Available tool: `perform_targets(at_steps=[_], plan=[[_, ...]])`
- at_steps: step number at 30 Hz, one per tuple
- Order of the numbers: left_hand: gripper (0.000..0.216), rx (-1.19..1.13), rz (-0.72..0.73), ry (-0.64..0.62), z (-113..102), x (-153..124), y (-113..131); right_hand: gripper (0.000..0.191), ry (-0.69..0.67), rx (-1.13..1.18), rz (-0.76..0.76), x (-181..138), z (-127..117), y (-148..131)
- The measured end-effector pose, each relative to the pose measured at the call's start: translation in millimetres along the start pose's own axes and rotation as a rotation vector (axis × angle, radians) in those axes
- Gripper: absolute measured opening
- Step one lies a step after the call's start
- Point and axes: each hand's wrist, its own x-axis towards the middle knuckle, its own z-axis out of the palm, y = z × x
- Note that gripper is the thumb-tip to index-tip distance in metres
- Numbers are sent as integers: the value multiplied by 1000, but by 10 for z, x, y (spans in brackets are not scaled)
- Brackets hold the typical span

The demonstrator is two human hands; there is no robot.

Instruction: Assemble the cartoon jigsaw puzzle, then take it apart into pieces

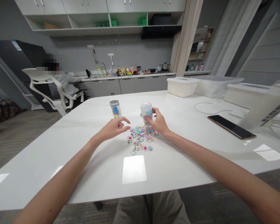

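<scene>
Colourful jigsaw puzzle pieces lie in a loose heap on the white table. Behind the heap stands a clear jar with a printed picture on it, and my right hand is wrapped round its right side. What looks like a lid edge shows just left of that jar, mostly hidden. My left hand hovers at the heap's left edge, thumb and fingers apart, with nothing in it. Just beyond it, a second jar with a silver lid stands upright, its base hidden by my left hand.
To the right lie a phone and a white cable. Lidded plastic boxes line the table's far right side, with a white upright box nearer. A person sits in a white-framed chair at the left.
</scene>
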Motion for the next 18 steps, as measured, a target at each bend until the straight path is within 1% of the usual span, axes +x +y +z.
perform_targets(at_steps=[2, 3, 4, 5, 8, 12, 15, 18], plan=[[30, 81, -4, -254, -25, -7, -29, 52, 52, 0, 87, 31, -14, 66], [31, 113, -3, -353, -30, -10, -45, 53, 65, -2, 123, 40, -18, 91], [32, 134, -3, -421, -30, -11, -60, 53, 70, -4, 157, 44, -19, 110], [34, 145, -9, -458, -27, -11, -72, 53, 67, -5, 187, 45, -17, 122], [36, 154, -46, -477, -5, -7, -81, 51, 25, -8, 260, 37, 3, 131], [30, 145, -41, -485, 25, -8, -25, 52, -47, -1, 335, 25, 34, 135], [26, 128, -34, -486, 44, -15, 14, 50, -44, 19, 331, 17, 57, 162], [25, 118, -39, -502, 54, -19, 15, 54, -24, 47, 303, 11, 80, 193]])
